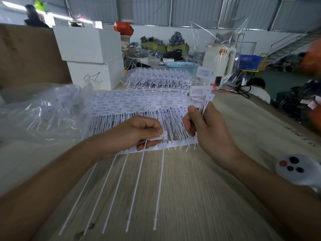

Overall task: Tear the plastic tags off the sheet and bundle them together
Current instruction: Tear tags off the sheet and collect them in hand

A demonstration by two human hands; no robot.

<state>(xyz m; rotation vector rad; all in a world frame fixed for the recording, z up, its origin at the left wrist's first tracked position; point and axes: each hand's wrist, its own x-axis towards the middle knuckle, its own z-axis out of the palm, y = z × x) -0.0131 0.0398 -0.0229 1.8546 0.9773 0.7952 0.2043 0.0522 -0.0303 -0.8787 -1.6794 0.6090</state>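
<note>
The sheet of tags [156,144] sits at centre frame, its white carrier strip running left to right, slightly raised at the right. Five stems still attached [137,186] hang from it toward the bottom of the frame, long axes near vertical in the picture and fanning leftward, tips lowest.

The left hand [133,134] has fingers curled, pinching the strip and one tag head at centre. The right hand [206,126], right of centre, grips a bundle of torn tags [201,94], label heads pointing to the upper right, stems down into the fist.

Judgement: the step in hand is tearing off the next tag. Best done by holding the strip firm beside the joint and snapping the tag off close to its root, then laying it parallel with the bundle, heads together.

Behind, stacked sheets [139,103] and a clear bag [43,108] lie on the wooden table [191,197].
</note>
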